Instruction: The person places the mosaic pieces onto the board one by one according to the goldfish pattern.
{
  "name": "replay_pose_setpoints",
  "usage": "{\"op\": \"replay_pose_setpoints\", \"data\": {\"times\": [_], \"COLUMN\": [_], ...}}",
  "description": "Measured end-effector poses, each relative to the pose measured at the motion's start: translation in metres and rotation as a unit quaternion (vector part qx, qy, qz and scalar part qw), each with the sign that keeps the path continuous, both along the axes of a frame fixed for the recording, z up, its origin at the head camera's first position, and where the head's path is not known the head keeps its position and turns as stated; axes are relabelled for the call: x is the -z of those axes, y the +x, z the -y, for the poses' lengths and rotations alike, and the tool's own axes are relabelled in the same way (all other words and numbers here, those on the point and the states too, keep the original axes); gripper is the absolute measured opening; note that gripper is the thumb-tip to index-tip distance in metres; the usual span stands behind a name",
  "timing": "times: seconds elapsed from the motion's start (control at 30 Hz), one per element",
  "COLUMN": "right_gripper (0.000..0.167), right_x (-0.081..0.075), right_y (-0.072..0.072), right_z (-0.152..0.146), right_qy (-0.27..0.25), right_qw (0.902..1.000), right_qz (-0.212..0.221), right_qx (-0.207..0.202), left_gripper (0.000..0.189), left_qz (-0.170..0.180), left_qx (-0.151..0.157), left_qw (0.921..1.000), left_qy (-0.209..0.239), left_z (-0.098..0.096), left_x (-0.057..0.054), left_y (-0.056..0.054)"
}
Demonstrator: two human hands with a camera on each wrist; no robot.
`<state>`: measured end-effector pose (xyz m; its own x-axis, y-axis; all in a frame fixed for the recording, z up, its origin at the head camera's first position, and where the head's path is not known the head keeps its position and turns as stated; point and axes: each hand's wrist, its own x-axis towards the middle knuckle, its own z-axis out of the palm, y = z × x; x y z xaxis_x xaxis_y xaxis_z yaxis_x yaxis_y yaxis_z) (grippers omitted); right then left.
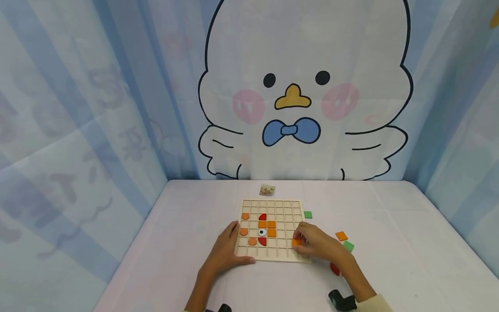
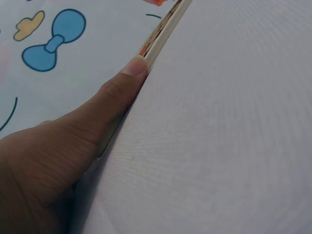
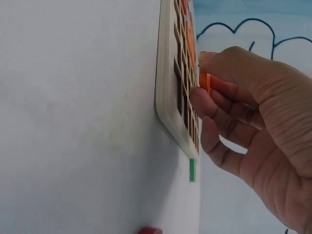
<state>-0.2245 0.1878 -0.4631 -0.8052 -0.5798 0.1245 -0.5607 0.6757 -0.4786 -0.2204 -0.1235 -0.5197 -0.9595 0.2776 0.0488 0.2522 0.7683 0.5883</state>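
Note:
A pale wooden grid board [image 1: 286, 211] lies on the table before me. My left hand [image 1: 223, 250] grips its near left corner, the thumb along the front edge and the fingers at the left side. Over the board's right part, my right hand [image 1: 317, 241] pinches an orange square tile [image 1: 296, 242] between thumb and fingertips; the right wrist view shows this tile [image 3: 204, 80] close above the grid. In the cells sit orange squares [image 1: 271, 233], two red quarter-round tiles [image 1: 262, 242], an eye tile [image 1: 262, 232] and orange discs [image 1: 252, 241].
Right of the board lie an orange square [image 1: 341, 236], a green square [image 1: 348, 246] and a red piece [image 1: 335, 269] partly behind my right forearm. Another green square [image 1: 308, 214] touches the board's right side. A small patterned packet [image 1: 267, 190] lies behind it. Printed curtains surround the table.

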Motion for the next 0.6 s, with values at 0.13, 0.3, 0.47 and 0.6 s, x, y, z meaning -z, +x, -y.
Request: {"op": "replay_pose_setpoints", "data": {"times": [0.13, 0.3, 0.47, 0.6], "right_gripper": [0.019, 0.018, 0.019, 0.021], "right_x": [0.000, -0.001, 0.003, 0.005], "right_y": [-0.004, -0.007, -0.011, -0.013], "right_z": [0.013, 0.029, 0.044, 0.052], "right_qy": [0.000, 0.003, 0.017, 0.027], "right_qw": [0.9999, 0.9997, 0.9997, 0.9995], "right_qz": [0.006, -0.004, -0.003, -0.010], "right_qx": [-0.009, -0.024, -0.018, -0.015], "left_gripper": [0.128, 0.128, 0.127, 0.128], "left_qz": [-0.004, 0.000, -0.006, -0.010], "left_qx": [0.001, 0.000, 0.004, 0.008], "left_qw": [1.0000, 1.0000, 1.0000, 0.9999], "left_qy": [-0.005, -0.004, -0.005, -0.005], "left_z": [0.000, 0.000, -0.001, 0.000], "left_x": [0.000, -0.002, -0.002, -0.003], "left_y": [0.000, 0.000, 0.000, 0.001]}}
